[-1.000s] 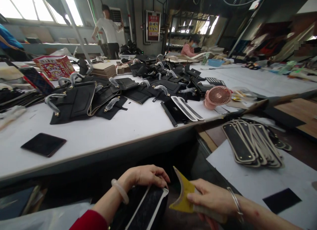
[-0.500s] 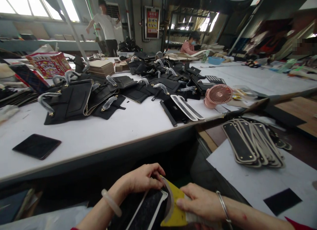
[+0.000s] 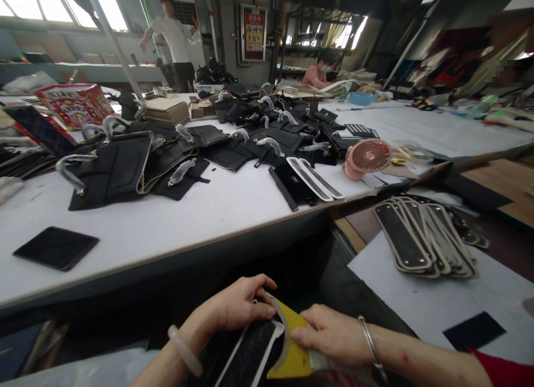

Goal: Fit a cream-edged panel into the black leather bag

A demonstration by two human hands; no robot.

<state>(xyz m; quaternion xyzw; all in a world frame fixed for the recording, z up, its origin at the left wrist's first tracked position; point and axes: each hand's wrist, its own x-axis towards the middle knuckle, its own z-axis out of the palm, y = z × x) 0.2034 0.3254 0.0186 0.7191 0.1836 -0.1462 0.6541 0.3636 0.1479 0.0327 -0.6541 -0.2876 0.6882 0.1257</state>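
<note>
My left hand, a pale bangle at its wrist, has its fingers bent and pinching the upper end of a black panel with white borders. Gripped in my right hand is a yellow flat piece with a curved grey edge. Thumb on top, the right hand's other fingers go underneath and are partly hidden. That curved edge lies against the end of the black panel, close to my left fingertips. The lower part of the panel runs out of view.
Black bags with wrapped handles cover much of the white table. A pink fan stands near its edge. To the right lie stacked black panels and a small black rectangle. Two people work farther back.
The view has shifted slightly, so the table's things sit a little farther left. Both hands keep their grips, with the yellow piece still against the black panel.
</note>
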